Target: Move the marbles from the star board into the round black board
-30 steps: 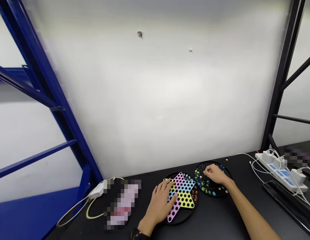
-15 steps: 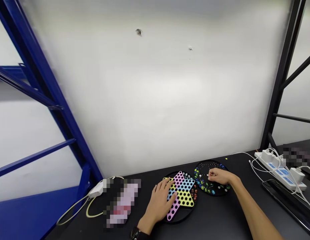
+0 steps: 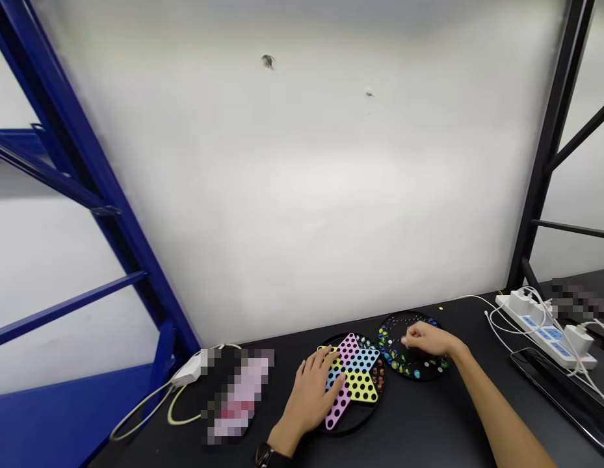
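My left hand (image 3: 309,393) lies flat, fingers stretched out, on the left part of a star-shaped Chinese checkers board (image 3: 361,385) with pink, yellow and blue points full of holes. The board rests on a round black tray (image 3: 350,430); orange and pale marbles show around its right and back edges. To the right, my right hand (image 3: 428,339) is closed in a pinch over a second round black tray (image 3: 398,320). Whatever its fingertips hold, if anything, is hidden. Blue, green and yellow marbles (image 3: 385,351) lie along that tray's left and front, with a few white ones.
A white power strip (image 3: 550,335) with plugs and tangled cables stands at the right, beside a glossy black tray-like object (image 3: 565,400). On the left are a white adapter (image 3: 188,370) with a cable and a blurred pink item (image 3: 243,393). A white wall rises behind the black table.
My right hand has shifted slightly left and away from me, its fingertips now covering where a white marble lay. My left hand stays still on the board.
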Available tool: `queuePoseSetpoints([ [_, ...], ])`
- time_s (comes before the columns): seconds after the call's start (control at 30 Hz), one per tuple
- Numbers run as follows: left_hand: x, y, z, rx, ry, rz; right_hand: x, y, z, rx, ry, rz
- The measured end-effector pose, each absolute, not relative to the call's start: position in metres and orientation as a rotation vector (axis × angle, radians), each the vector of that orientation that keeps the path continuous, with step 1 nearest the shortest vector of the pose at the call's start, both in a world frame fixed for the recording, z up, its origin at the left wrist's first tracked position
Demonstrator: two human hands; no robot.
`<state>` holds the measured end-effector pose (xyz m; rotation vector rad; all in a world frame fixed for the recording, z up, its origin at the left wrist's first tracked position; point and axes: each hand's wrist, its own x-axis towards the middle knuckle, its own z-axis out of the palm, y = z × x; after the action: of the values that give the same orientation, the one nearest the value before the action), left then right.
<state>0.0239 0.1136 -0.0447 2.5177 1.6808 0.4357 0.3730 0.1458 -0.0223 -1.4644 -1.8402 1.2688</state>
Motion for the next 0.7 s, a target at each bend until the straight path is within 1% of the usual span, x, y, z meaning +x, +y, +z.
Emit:
queuePoseSetpoints([
  [0.13,0.024,0.115,-0.046,2.519,1.682,0.423,0.375,0.149,-0.013,-1.057,-1.231,1.59],
  [0.2,0.024,0.114,-0.045,2.52,1.675,0.422,0.377,0.151,-0.013,-0.969,-1.08,1.653],
  [0.27,0.024,0.114,-0.045,2.514,1.672,0.427,0.379,0.153,-0.016,-1.003,-1.077,1.647],
  [0.33,0.024,0.114,-0.045,2.506,1.674,0.43,0.38,0.153,-0.021,-1.129,-1.219,1.589],
  [0.53,0.023,0.115,-0.047,2.538,1.662,0.467,0.374,0.143,-0.019,-1.618,-2.059,1.227],
  [0.7,0.023,0.113,-0.045,2.513,1.675,0.439,0.355,0.13,-0.001,-1.932,-2.286,1.014],
])
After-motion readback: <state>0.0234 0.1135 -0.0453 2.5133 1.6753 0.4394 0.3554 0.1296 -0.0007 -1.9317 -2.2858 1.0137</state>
